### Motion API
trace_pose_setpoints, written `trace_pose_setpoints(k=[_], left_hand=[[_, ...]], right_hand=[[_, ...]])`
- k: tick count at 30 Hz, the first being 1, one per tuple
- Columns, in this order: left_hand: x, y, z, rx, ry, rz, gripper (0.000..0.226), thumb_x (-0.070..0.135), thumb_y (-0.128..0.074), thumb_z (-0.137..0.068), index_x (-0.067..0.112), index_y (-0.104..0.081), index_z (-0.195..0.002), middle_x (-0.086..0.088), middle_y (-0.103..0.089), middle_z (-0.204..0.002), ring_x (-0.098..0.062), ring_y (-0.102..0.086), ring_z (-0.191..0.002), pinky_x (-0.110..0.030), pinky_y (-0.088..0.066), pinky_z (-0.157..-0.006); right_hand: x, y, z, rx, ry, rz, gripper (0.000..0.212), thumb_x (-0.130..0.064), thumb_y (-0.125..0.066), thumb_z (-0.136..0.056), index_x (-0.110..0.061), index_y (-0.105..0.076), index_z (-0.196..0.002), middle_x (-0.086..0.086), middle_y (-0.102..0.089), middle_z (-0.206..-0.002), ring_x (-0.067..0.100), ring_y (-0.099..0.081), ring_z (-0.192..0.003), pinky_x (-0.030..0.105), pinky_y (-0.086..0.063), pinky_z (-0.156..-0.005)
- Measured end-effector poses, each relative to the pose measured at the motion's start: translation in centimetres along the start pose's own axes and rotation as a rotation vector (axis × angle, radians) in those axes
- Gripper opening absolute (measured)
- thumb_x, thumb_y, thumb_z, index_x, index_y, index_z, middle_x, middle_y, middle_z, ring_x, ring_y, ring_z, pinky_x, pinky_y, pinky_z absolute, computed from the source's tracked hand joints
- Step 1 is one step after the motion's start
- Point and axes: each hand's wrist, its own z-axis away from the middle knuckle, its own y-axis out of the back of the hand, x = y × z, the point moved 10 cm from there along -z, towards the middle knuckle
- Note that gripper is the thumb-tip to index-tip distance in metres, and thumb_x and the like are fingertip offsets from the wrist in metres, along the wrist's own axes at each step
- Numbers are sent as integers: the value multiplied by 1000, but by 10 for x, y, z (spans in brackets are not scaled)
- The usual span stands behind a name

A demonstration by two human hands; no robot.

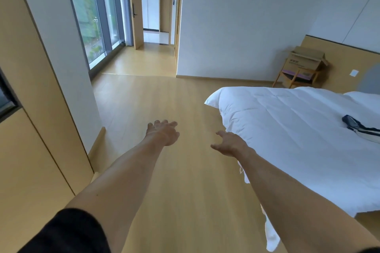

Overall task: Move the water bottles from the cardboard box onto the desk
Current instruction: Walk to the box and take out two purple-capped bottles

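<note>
A brown cardboard box [306, 60] with its flaps up stands on a wooden chair [296, 78] in the far right corner, beyond the bed. What is inside the box is hidden, and no water bottle or desk shows. Both my arms reach forward over the wooden floor. My left hand [163, 132] is empty with relaxed, spread fingers. My right hand [230, 142] is empty too, fingers loosely apart, close to the corner of the bed.
A bed with a white duvet [287, 129] fills the right side, with a dark blue and white cloth [359, 127] lying on it. Tall windows [92, 16] and a wooden wall panel [30, 109] line the left. An open doorway [154, 6] lies straight ahead past the wooden floor [164, 92].
</note>
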Motion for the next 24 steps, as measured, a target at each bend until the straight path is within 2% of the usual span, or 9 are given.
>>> trace_pose_setpoints(k=[7,11,18,24], left_hand=[[-45,34,-130,5,-26,25,53,42,-30,-106,33,-26,-158,-3,-36,-158,-29,-34,-143,-45,-28,-114],[-49,42,-186,5,-56,56,52,47,-28,-106,33,-29,-156,-3,-36,-158,-29,-36,-142,-45,-29,-114],[-54,57,-274,15,-76,59,53,51,-31,-105,34,-30,-156,-2,-37,-158,-28,-37,-142,-44,-29,-114],[-67,78,-374,14,-29,27,54,52,-31,-105,34,-29,-156,-3,-36,-159,-28,-36,-143,-44,-29,-115]], right_hand=[[-38,31,-117,15,-47,-29,70,-48,-59,-92,-31,-33,-155,1,-42,-154,24,-51,-131,39,-46,-105],[-45,39,-172,19,-71,-9,69,-50,-56,-94,-29,-33,-155,2,-43,-154,23,-43,-139,40,-43,-108],[-64,40,-271,-10,-72,-19,67,-54,-52,-96,-29,-32,-155,0,-40,-157,25,-42,-141,44,-40,-112],[-89,47,-388,-16,3,-49,67,-53,-52,-96,-28,-34,-155,3,-40,-157,26,-41,-141,43,-39,-113]])
